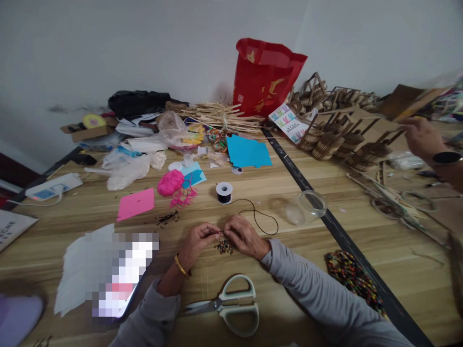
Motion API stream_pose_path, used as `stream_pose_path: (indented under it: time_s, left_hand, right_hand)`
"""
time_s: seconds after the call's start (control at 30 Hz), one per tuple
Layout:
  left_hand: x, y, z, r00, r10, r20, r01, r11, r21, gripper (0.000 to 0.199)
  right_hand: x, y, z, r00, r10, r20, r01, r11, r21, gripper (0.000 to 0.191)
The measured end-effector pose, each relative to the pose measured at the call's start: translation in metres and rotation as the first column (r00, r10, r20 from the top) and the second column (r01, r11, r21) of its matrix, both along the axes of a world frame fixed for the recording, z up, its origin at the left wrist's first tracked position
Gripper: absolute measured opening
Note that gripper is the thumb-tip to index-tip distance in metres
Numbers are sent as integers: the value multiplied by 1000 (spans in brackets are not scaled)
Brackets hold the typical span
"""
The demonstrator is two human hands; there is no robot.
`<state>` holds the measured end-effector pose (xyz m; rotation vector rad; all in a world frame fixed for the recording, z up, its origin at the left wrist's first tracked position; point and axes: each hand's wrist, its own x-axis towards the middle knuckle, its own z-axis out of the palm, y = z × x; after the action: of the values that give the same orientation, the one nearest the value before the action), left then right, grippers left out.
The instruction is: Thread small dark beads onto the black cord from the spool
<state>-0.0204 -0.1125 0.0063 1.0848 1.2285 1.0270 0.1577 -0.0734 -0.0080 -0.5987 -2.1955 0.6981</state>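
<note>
My left hand [198,241] and my right hand [246,236] meet above the table, fingertips pinched on a thin dark cord [269,232] that loops out to the right. The cord runs from a white spool of black cord [224,193] just beyond my hands. Right below my fingers lies a small pile of multicoloured beads [224,247]. White-handled scissors [231,304] rest nearer to me, blades pointing left. Small dark pieces [168,218] are scattered left of my hands. A beaded strand heap [354,279] sits beyond my right forearm.
A phone [126,277] lies on the left, near pink paper [136,204] and pink yarn [170,182]. A clear round container [312,204] stands to the right. Behind are a red bag [265,77] and small wooden buckets [327,144]. Another person's hand [421,137] reaches in at right.
</note>
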Motion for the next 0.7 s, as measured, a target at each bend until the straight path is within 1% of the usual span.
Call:
stream_pose_path:
  time_s: [0.4,0.7]
  left_hand:
    - [-1,0,-3,999,1,-44,1,1000,30,18]
    - [0,0,-3,999,-14,-44,14,1000,20,16]
  right_hand:
    - [0,0,-1,1000,7,23,-7,1000,6,15]
    - [-1,0,0,1000,22,8,-22,1000,7,14]
